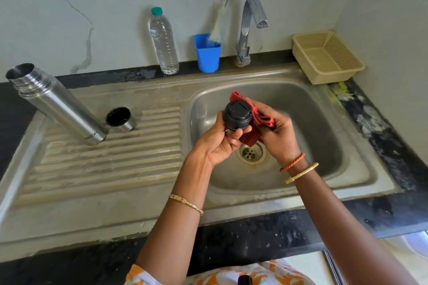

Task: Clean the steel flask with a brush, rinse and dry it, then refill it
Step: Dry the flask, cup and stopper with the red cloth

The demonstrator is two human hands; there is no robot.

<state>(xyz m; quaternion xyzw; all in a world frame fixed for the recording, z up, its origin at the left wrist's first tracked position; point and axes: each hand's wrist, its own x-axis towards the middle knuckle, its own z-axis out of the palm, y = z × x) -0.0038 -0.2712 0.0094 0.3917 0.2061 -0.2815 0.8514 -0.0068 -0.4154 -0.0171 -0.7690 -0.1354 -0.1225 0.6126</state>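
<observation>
**Steel flask: drying the stopper before the refill**

The steel flask [56,104] stands open-mouthed on the ribbed drainboard [111,157] to the left of the sink basin [324,146], with its steel cup-lid [120,120] just beside its base. Over the basin, the left hand [220,143] curls its grip round the black inner stopper [236,115] from below, while the right hand [276,133] clutches a red cloth [257,120] and presses it against the stopper's side.

The step in hand appears to be drying the stopper. To do it well, turn the stopper slowly in the left grip so the cloth meets the whole rim, then work a fold of cloth into the slot on top and the threads underneath, where water likely lingers. Keeping the work over the basin means a slip costs little.

The bottle brush [218,23] rests in the blue cup [207,55], and the water bottle [163,41] waits on the counter [129,74] for refilling.
</observation>
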